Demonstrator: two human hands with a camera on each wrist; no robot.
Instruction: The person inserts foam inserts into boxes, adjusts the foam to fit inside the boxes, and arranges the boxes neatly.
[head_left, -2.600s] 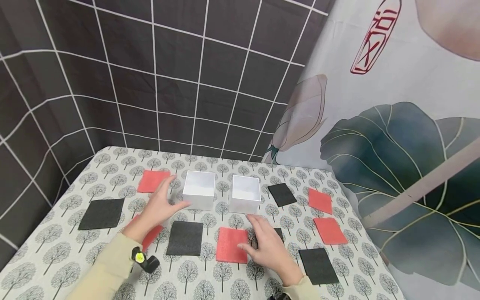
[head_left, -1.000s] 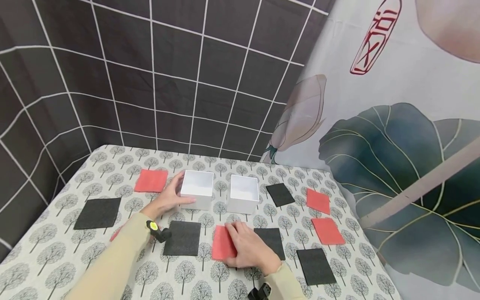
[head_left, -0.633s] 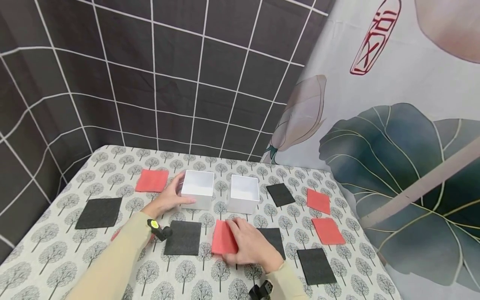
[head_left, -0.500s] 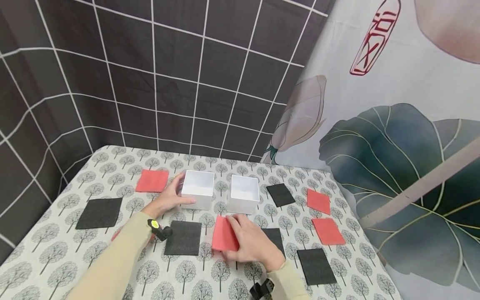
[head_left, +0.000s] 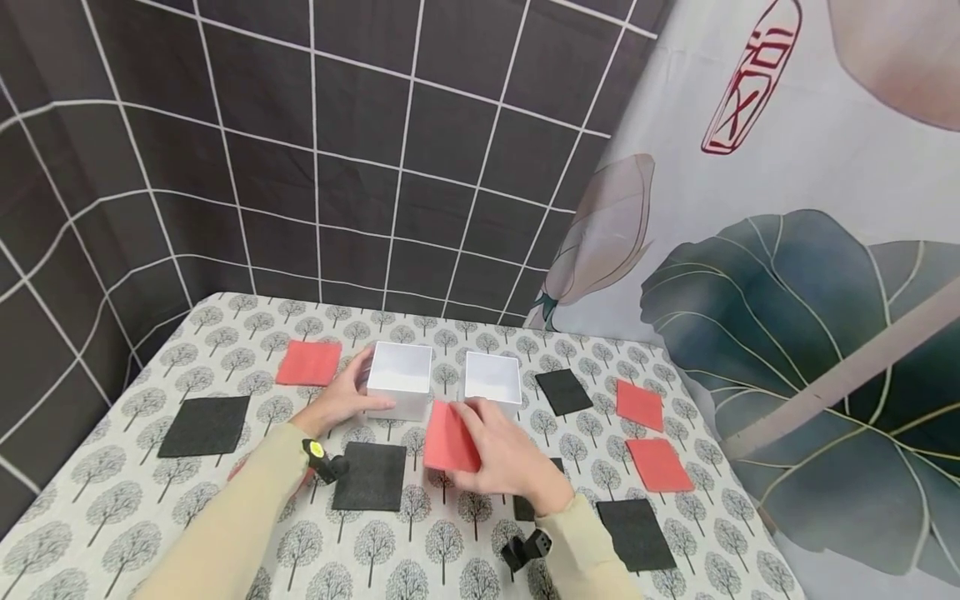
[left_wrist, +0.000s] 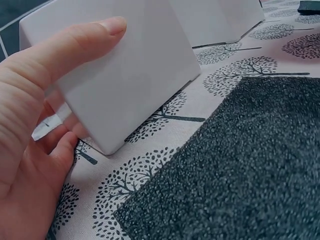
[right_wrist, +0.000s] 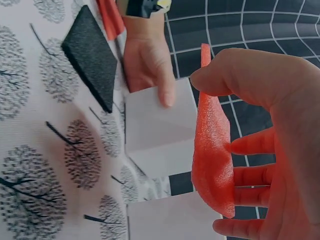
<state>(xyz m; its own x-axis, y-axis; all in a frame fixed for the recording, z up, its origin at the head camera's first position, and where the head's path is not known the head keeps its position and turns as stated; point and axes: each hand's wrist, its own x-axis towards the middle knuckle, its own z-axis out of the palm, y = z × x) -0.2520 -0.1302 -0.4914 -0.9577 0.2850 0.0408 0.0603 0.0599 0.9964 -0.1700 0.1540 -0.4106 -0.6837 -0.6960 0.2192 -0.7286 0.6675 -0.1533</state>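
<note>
My left hand (head_left: 339, 404) grips the left white open-topped box (head_left: 399, 405) at its left side. In the left wrist view, the thumb lies across one face and the fingers stand at another. My right hand (head_left: 512, 457) pinches a red square cloth (head_left: 450, 442) between thumb and fingers. The cloth is raised off the table, tilted, in front of the right white box (head_left: 492, 377) and hiding part of it. In the right wrist view the red cloth (right_wrist: 212, 150) bows slightly along its length. Below the left box lies a black square (head_left: 369, 477) of felt-like cloth.
A red square (head_left: 308, 362) and a black square (head_left: 204, 427) lie at left; another red one is mostly under my left forearm. To the right lie black squares (head_left: 564, 391) and red squares (head_left: 660, 465). A dark gridded curtain (head_left: 337, 167) hangs behind the tree-print tablecloth (head_left: 450, 550).
My left hand has moved in from beside the left box and taken hold of it. My right hand has grasped the red cloth, lifted it and carried it towards the boxes.
</note>
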